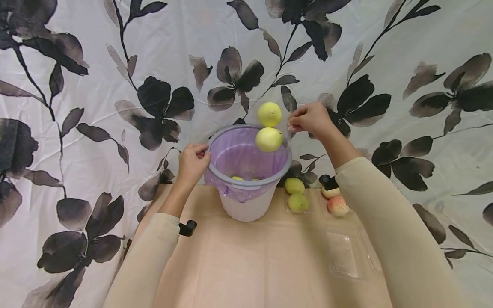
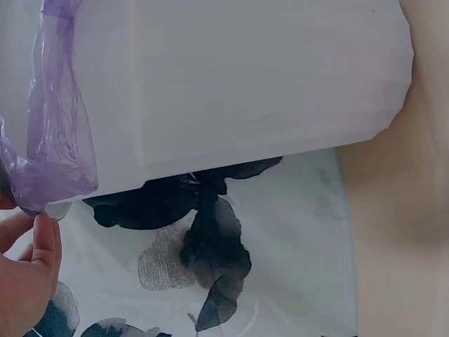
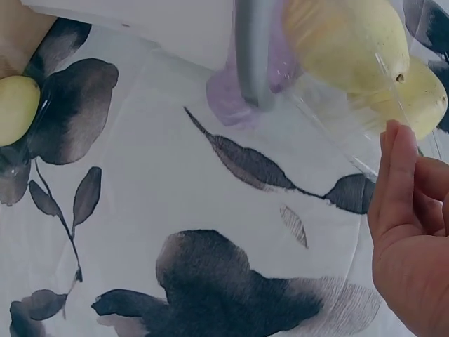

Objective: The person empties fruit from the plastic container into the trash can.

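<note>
A white bin (image 1: 246, 208) with a grey rim and a purple plastic liner (image 1: 231, 147) stands upright. My left hand (image 1: 194, 164) grips its rim at the left; the same hand (image 2: 28, 274) shows at the rim's edge in the left wrist view. Above the bin's right side, my right hand (image 1: 313, 120) pinches the edge of a tilted clear plastic tray (image 3: 337, 130). Against that tray are two yellow fruits, an upper one (image 1: 269, 114) and a lower one (image 1: 268, 140). Inside the bin, more yellow fruit (image 1: 236, 178) is partly hidden by the front rim.
Two green-yellow fruits (image 1: 298, 202) sit in a clear tray right of the bin. Farther right, a red-and-yellow peach-like fruit (image 1: 338, 206) is partly behind my right sleeve. A clear plastic tray (image 1: 343, 254) lies on the tan table (image 1: 231, 265). Flowered cloth (image 1: 173, 42) hangs behind.
</note>
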Demonstrator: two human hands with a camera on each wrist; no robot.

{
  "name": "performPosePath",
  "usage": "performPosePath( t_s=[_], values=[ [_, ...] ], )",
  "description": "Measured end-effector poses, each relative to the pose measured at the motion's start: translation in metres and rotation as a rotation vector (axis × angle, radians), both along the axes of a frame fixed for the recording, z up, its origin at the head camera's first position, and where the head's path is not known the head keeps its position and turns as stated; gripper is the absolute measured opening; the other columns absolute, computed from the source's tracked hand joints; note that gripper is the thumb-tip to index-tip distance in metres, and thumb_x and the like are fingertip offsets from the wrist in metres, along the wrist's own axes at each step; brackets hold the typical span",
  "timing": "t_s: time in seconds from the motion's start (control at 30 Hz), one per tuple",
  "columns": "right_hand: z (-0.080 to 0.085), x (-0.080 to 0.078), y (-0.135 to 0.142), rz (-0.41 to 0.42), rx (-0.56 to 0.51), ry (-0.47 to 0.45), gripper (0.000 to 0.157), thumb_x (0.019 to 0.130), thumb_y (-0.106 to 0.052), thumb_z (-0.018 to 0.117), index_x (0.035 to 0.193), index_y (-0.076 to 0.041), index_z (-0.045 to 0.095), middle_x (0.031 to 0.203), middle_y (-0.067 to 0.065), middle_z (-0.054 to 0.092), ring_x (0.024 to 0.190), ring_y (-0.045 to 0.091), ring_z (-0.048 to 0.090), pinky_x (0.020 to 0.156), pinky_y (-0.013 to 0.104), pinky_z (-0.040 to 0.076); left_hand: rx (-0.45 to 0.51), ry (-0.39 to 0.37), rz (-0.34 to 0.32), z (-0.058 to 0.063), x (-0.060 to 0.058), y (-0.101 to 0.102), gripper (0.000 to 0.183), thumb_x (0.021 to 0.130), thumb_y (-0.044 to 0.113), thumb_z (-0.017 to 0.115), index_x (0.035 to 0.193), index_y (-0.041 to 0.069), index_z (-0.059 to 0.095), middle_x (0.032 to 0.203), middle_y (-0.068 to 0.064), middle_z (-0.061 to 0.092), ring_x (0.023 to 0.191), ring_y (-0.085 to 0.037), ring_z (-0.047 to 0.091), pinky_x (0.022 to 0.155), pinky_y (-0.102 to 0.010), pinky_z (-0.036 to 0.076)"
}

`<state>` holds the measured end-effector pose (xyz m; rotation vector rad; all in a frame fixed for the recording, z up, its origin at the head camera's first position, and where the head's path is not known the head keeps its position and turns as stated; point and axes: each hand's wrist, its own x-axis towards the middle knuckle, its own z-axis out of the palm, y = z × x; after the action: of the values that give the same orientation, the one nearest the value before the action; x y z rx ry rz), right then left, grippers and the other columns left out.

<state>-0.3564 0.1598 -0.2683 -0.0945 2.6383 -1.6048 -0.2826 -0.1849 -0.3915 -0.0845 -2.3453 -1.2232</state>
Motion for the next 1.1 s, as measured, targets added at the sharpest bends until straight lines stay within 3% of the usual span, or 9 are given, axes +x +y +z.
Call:
performPosePath(
  t_s=[0.37,1.1],
  values=[
    [-0.011,-0.005,-0.013,0.054,0.133,0.218,0.023,0.096,-0.006,0.07,0.112,0.009,0.075,0.099,0.019,0.076,0.062,-0.001,0.069,0.063,0.016,0.059,-0.005,-0.008,0.005,0.001,0.0,-0.001,0.031,0.09,0.007,0.071,0.119,-0.004,0.075,0.116,-0.019,0.071,0.094,-0.031,0.07,0.085,-0.04,0.058],
    [-0.023,-0.014,-0.023,0.09,0.186,0.358,0.02,0.096,-0.005,0.07,0.109,0.007,0.077,0.103,0.025,0.077,0.064,0.001,0.07,0.062,0.016,0.059,-0.001,0.0,-0.002,0.0,0.0,0.001,0.03,0.089,0.007,0.071,0.117,-0.004,0.076,0.117,-0.019,0.071,0.094,-0.031,0.07,0.086,-0.041,0.058]
  ],
)
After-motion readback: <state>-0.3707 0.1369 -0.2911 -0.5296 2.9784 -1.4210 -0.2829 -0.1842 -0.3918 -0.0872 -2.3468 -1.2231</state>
